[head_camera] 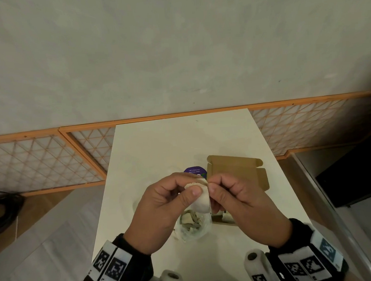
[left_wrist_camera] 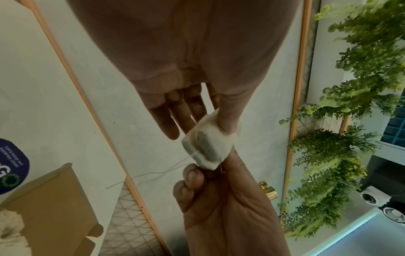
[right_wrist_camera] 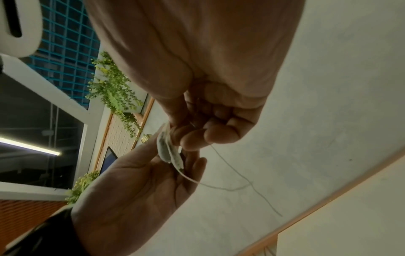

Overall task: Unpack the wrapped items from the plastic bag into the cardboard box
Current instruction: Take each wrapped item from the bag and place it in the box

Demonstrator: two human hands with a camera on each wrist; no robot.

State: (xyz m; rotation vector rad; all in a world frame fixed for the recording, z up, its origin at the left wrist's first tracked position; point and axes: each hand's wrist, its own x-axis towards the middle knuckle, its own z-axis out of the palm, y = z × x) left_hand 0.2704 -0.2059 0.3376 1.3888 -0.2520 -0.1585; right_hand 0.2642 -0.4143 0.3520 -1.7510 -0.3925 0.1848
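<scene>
- While we hold the tea bag (head_camera: 201, 198) up over the table (head_camera: 159, 146), both hands meet on it: our left hand (head_camera: 162, 208) pinches it between thumb and fingers, and our right hand (head_camera: 239, 199) pinches its edge — the other right fingers curl into the palm.
- From the left wrist view, the spare left fingers (left_wrist_camera: 173, 119) lie fairly straight behind the bag, and a thin string (right_wrist_camera: 236, 175) trails loose from it.
- Below our hands, the plastic bag (head_camera: 193, 226) lies toward the table's near edge with more wrapped items inside; the cardboard box (head_camera: 235, 172) sits open just beside it on the right, lid flap toward the far edge.
- We judge this as the middle of the job: one item is out and not yet in the box, others remain bagged.
- Next we need one hand to let go, then carry the bag right and down into the box — minding the loose string, which could snag.
</scene>
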